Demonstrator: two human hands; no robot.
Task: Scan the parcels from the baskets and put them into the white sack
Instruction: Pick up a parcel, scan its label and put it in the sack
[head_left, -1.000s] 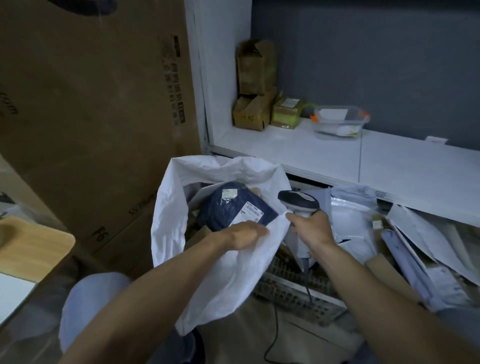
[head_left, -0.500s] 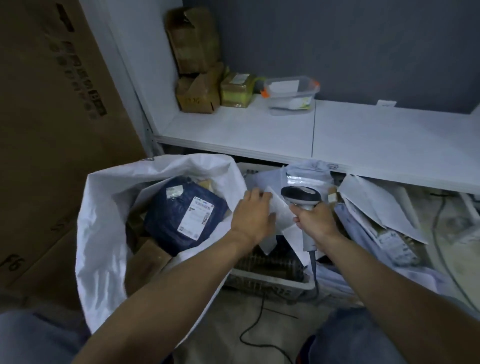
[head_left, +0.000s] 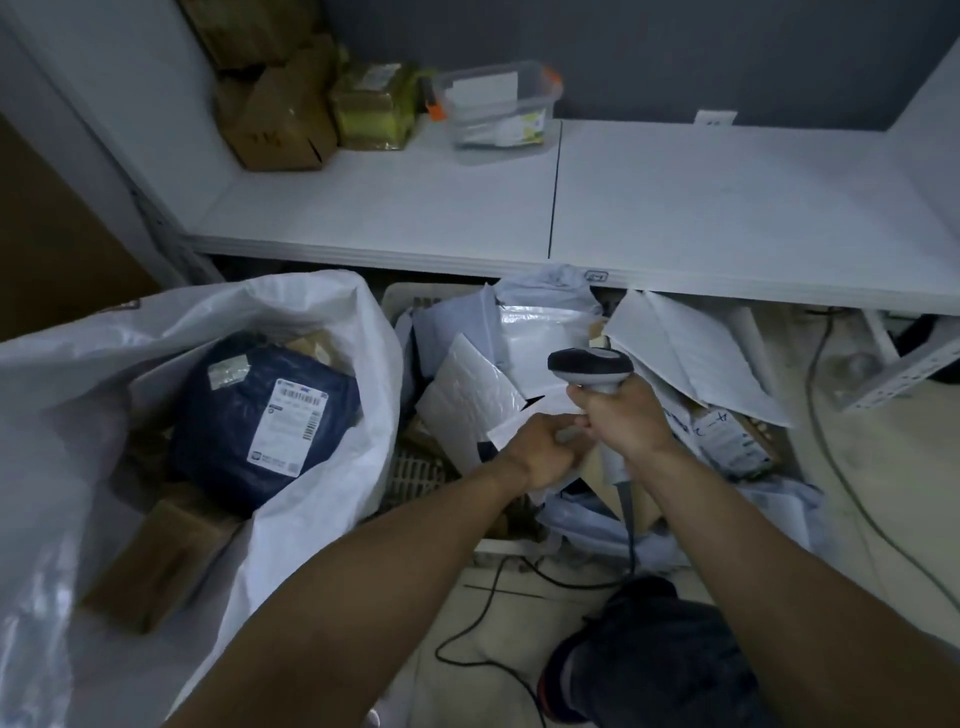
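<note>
The white sack stands open at the left, with a dark blue parcel bearing a white label and a brown box inside it. To its right a white basket holds several white and grey mailer parcels. My left hand reaches into the basket and grips the edge of a white mailer parcel. My right hand holds the grey and black barcode scanner upright just above that parcel, touching my left hand.
A white shelf runs across above the basket, carrying cardboard boxes, a yellow-green packet and a clear plastic tub. The scanner cable trails over the floor. My dark-trousered knee is below. A large cardboard sheet stands far left.
My left hand has left the sack's rim, moved right into the basket and taken hold of a white mailer. The view has swung right and down.
</note>
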